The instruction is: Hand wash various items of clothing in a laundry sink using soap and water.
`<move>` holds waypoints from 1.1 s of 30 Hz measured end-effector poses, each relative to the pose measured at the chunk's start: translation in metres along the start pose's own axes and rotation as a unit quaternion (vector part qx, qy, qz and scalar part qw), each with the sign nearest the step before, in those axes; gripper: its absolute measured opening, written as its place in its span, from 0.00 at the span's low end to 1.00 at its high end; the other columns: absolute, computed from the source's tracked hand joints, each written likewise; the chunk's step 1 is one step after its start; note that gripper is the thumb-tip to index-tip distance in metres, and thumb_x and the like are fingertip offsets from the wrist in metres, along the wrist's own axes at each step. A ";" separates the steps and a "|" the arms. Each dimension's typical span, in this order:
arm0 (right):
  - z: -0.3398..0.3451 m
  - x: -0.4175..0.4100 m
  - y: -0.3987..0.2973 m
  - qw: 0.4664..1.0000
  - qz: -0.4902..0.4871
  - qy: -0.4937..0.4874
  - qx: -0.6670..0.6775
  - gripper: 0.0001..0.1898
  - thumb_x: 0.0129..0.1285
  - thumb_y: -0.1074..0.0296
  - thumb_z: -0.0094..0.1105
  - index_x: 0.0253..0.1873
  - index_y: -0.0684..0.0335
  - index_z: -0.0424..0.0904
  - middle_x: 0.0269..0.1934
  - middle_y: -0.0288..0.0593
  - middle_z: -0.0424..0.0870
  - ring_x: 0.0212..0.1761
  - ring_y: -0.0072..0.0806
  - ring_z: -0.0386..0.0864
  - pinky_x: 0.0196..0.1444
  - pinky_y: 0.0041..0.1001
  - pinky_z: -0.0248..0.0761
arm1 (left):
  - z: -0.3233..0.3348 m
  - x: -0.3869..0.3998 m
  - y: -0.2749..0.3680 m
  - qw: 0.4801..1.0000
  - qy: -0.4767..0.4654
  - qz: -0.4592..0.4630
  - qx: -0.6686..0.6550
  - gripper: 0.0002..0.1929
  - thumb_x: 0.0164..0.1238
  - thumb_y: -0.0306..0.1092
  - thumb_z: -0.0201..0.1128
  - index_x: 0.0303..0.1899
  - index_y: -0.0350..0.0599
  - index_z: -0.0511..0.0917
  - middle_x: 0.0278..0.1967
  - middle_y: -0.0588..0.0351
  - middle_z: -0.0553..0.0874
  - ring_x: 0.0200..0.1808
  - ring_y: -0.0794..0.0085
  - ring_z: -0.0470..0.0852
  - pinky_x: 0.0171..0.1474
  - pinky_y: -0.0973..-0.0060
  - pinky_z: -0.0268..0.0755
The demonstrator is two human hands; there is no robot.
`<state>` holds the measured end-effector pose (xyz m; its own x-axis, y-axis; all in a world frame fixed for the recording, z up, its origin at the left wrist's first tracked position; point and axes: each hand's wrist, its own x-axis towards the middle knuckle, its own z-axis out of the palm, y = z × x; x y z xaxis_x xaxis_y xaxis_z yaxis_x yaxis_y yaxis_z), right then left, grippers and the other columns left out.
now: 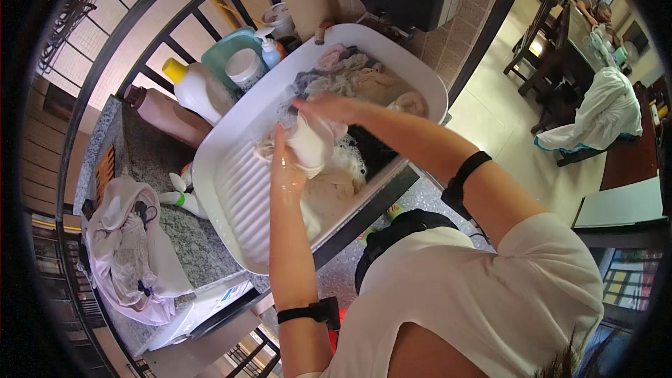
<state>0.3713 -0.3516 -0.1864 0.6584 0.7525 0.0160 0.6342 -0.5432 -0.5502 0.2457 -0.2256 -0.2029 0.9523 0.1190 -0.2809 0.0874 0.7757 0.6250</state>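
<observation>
A wet cream-white garment (310, 143) is bunched between my two hands above a white laundry sink (237, 122). My left hand (287, 165) grips its near-left side, thumb pointing up and wet. My right hand (328, 108) lies over its upper end, with pale cloth hanging below the palm; some of its fingers are hidden. Cloudy, sudsy water fills the basin. Soaking beneath and around my hands are a beige cloth (336, 186), a black cloth (375, 152) and a heap of pink, grey and cream clothes (362, 76). The sink's ribbed washboard (239, 197) slopes on the left.
On the granite counter (210, 244) lies a pile of pale pink and white garments (131, 257). A yellow-capped white bottle (202, 89), a brown bottle (170, 115), a white tub (245, 68) and a pump bottle (270, 48) line the sink's far-left side. Another person (598, 13) is at a distant table.
</observation>
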 end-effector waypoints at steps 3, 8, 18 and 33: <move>-0.040 -0.021 0.016 0.820 0.133 -0.149 0.536 0.27 0.61 0.46 0.57 0.54 0.65 0.71 0.44 0.45 0.79 0.46 0.29 0.77 0.51 0.27 0.68 | 0.000 -0.007 0.018 0.994 0.093 -0.036 0.044 0.24 0.63 0.45 0.62 0.57 0.43 0.70 0.53 0.53 0.78 0.52 0.64 0.78 0.55 0.64 0.72; -0.060 -0.038 0.062 0.951 -0.005 -0.043 0.306 0.37 0.43 0.54 0.75 0.55 0.68 0.68 0.43 0.41 0.79 0.42 0.25 0.76 0.43 0.26 0.70 | 0.005 -0.001 0.017 0.991 0.097 -0.042 0.079 0.21 0.62 0.42 0.63 0.54 0.43 0.72 0.49 0.54 0.80 0.49 0.65 0.80 0.52 0.64 0.74; -0.076 -0.080 0.034 0.980 0.030 0.052 -0.188 0.19 0.53 0.54 0.66 0.41 0.64 0.80 0.42 0.50 0.81 0.48 0.30 0.79 0.49 0.30 0.71 | 0.020 -0.019 0.021 0.977 0.041 -0.090 0.191 0.25 0.60 0.34 0.65 0.57 0.38 0.69 0.50 0.50 0.79 0.47 0.65 0.81 0.47 0.68 0.77; -0.051 -0.072 -0.025 0.964 -0.199 0.067 0.166 0.29 0.51 0.52 0.69 0.53 0.63 0.71 0.43 0.48 0.79 0.44 0.34 0.78 0.51 0.30 0.70 | 0.007 -0.028 0.026 0.996 -0.057 0.017 0.071 0.28 0.67 0.46 0.53 0.60 0.34 0.64 0.54 0.45 0.76 0.52 0.58 0.78 0.54 0.64 0.72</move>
<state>0.3289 -0.4112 -0.1310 0.4494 0.8103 0.3761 0.6980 -0.0557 -0.7140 0.2230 -0.2128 -0.1734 0.9817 0.0668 -0.1784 0.0869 0.6762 0.7316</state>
